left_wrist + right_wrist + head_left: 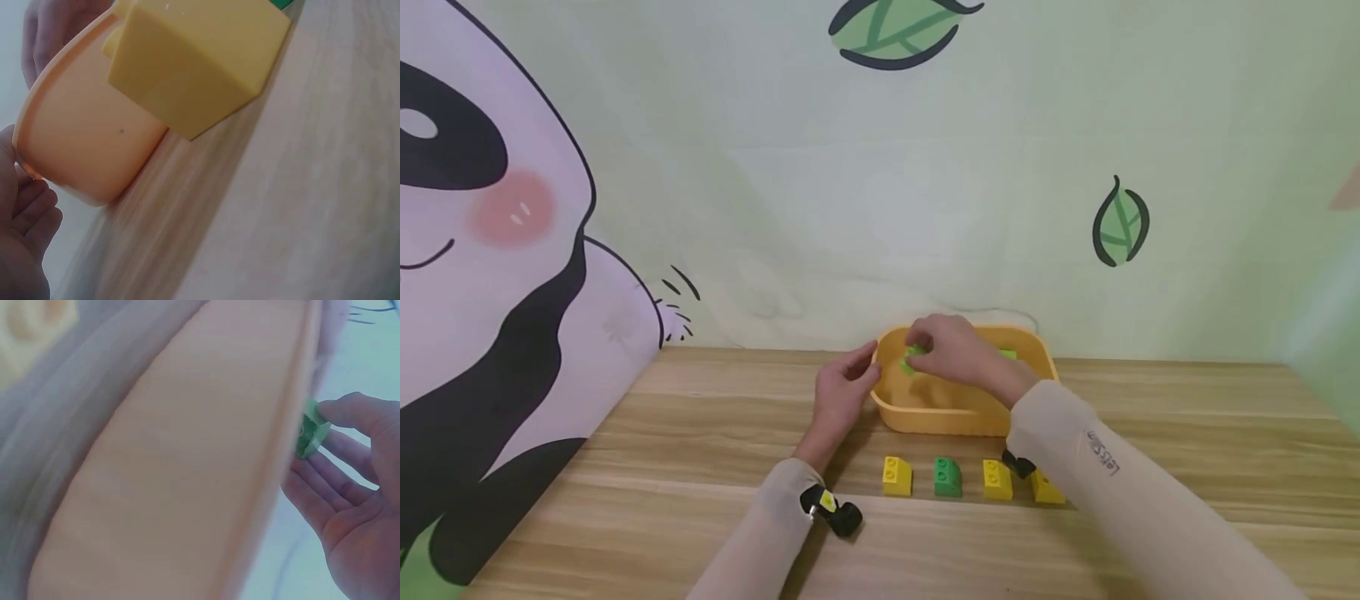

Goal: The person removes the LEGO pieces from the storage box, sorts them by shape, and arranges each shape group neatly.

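Observation:
An orange-yellow plastic basin [943,422] stands on the table against the wall. My left hand [840,396] grips its left end, thumb at the rim and fingers against the outside in the left wrist view. Over the inside of the basin, my right hand [953,354] pinches a light green toy brick [312,430] between thumb and fingers. Another light green piece [1009,354] shows inside the basin, behind the right wrist.
In front of the basin is a row of toy bricks: a yellow one [897,477], a dark green one [947,477], another yellow one [997,480] and a third yellow one [1049,488] partly under the right sleeve. A wall with a printed panda and leaves stands behind the table.

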The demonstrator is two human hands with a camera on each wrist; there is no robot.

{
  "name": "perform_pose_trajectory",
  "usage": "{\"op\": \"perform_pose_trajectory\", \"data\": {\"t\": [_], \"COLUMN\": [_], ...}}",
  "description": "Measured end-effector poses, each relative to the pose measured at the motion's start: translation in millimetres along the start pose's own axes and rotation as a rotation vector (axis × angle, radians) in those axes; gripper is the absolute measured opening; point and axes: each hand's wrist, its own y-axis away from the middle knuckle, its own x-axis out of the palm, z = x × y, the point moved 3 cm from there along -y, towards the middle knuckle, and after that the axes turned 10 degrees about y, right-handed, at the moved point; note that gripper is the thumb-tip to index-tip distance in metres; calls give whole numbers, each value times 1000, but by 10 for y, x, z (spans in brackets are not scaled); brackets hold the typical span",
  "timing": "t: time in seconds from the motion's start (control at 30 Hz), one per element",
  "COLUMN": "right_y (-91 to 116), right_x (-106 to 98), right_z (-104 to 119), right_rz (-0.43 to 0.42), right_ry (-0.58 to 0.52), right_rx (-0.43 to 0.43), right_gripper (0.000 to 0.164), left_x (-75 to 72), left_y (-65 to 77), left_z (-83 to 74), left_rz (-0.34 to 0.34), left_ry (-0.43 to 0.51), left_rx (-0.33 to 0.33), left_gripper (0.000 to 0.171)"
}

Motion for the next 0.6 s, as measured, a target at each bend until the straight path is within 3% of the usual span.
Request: {"op": "perform_pose_trajectory", "data": {"t": [0.3,0.6], "right_y": [450,888], "right_x": [-124,-92], "right_z": [144,306], "right_rz": [-100,-180], "right_ry": [-143,-177], "right_rx": [-20,-90], "right_gripper": [33,32], "left_x": [4,-1], "left_y": [2,-1], "left_z": [-5,19], "left_rz": [-12,-17], "left_ry": [-13,6], "left_rx": [-24,-4], "left_gripper": [38,38]}}
